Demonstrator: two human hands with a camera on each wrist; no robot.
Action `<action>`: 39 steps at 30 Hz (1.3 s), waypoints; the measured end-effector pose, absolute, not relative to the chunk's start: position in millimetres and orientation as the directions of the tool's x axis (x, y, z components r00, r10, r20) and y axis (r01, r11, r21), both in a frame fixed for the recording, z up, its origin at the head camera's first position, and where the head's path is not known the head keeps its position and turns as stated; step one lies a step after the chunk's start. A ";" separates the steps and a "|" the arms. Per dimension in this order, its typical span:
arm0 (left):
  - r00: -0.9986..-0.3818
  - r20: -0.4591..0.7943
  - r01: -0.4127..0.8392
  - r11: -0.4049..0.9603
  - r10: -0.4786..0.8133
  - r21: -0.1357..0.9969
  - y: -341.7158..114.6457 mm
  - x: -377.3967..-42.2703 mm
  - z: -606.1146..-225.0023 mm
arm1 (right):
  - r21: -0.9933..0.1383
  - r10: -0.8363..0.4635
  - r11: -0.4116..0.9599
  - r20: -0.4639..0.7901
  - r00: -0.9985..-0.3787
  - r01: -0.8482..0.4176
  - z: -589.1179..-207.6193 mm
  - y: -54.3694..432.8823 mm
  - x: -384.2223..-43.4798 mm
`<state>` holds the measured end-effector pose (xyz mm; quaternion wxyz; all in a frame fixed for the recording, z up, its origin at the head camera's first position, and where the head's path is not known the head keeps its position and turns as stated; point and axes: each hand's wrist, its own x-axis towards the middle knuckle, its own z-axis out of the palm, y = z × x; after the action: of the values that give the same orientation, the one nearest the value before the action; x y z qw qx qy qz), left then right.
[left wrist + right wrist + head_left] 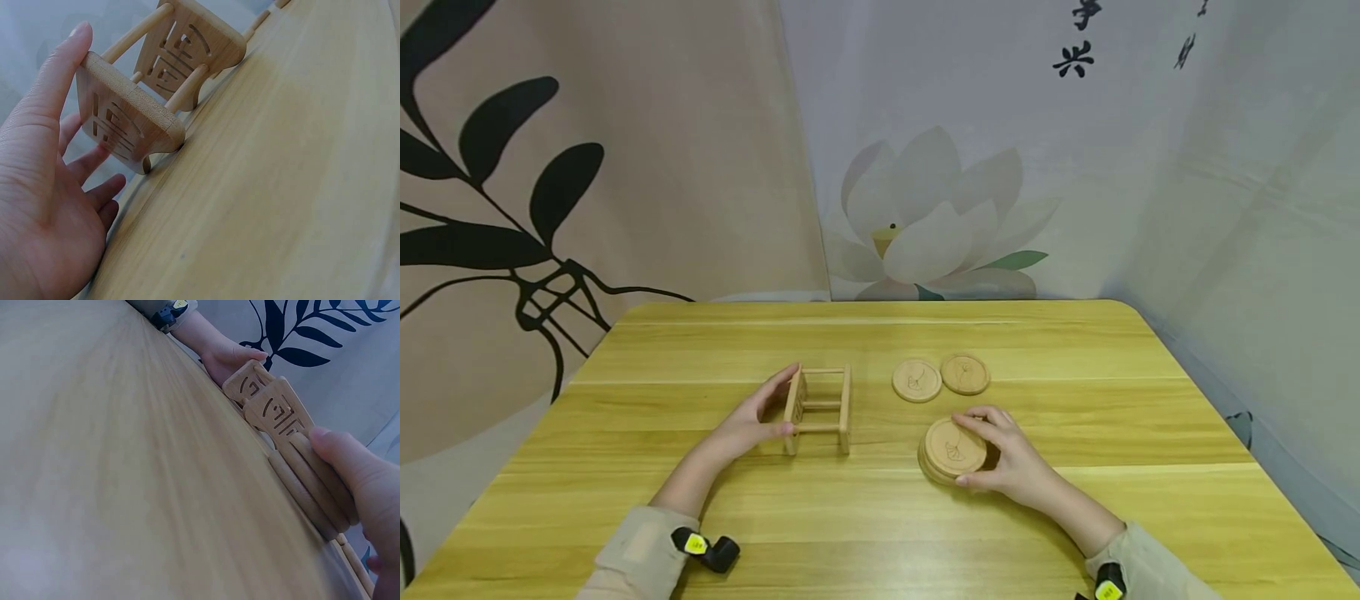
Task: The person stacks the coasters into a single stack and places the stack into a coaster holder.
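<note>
A small wooden coaster rack (pixel 824 429), with slotted end panels joined by round rods, stands on the table. My left hand (pixel 748 429) holds its left end panel, the thumb at the near edge and fingers at the far side. Right of the rack is a short stack of round wooden coasters (pixel 934 471). My right hand (pixel 1011 462) grips the top coaster (pixel 955 447), which carries a line drawing, between thumb and fingers. In the right wrist view the thumb (pixel 340 450) presses on the upper coaster's rim; the other fingers are mostly hidden.
Two more round coasters, a left one (pixel 917 381) and a right one (pixel 966 374), lie flat side by side behind the stack. The wooden table (pixel 880 542) reaches back to a printed curtain (pixel 925 83).
</note>
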<state>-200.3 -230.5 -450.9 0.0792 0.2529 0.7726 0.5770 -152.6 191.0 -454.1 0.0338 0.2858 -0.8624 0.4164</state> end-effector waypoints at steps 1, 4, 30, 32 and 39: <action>-0.859 0.172 0.303 0.207 0.483 0.930 -230.6 -200.2 -450.5 | -0.699 -0.465 0.489 0.298 -0.834 -0.523 -454.0 190.8 -152.8; -0.860 0.172 0.302 0.208 0.481 0.930 -230.4 -199.6 -449.5 | -0.696 -0.465 0.490 0.300 -0.833 -0.525 -453.7 190.4 -152.9; -0.861 0.161 0.288 0.203 0.482 0.936 -230.7 -199.0 -449.7 | -0.725 -0.422 0.473 0.312 -0.851 -0.501 -452.6 200.9 -160.2; -0.860 0.162 0.291 0.205 0.483 0.934 -230.4 -198.9 -449.4 | -0.739 -0.405 0.465 0.312 -0.859 -0.488 -452.5 203.4 -162.4; -0.863 0.158 0.286 0.206 0.480 0.936 -230.3 -198.6 -448.7 | -0.758 -0.367 0.446 0.331 -0.870 -0.476 -454.2 210.8 -171.2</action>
<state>-198.6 -230.3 -448.7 0.0837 0.2481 0.7721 0.5790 -171.2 210.8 -454.2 0.0590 0.2484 -0.8483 0.4638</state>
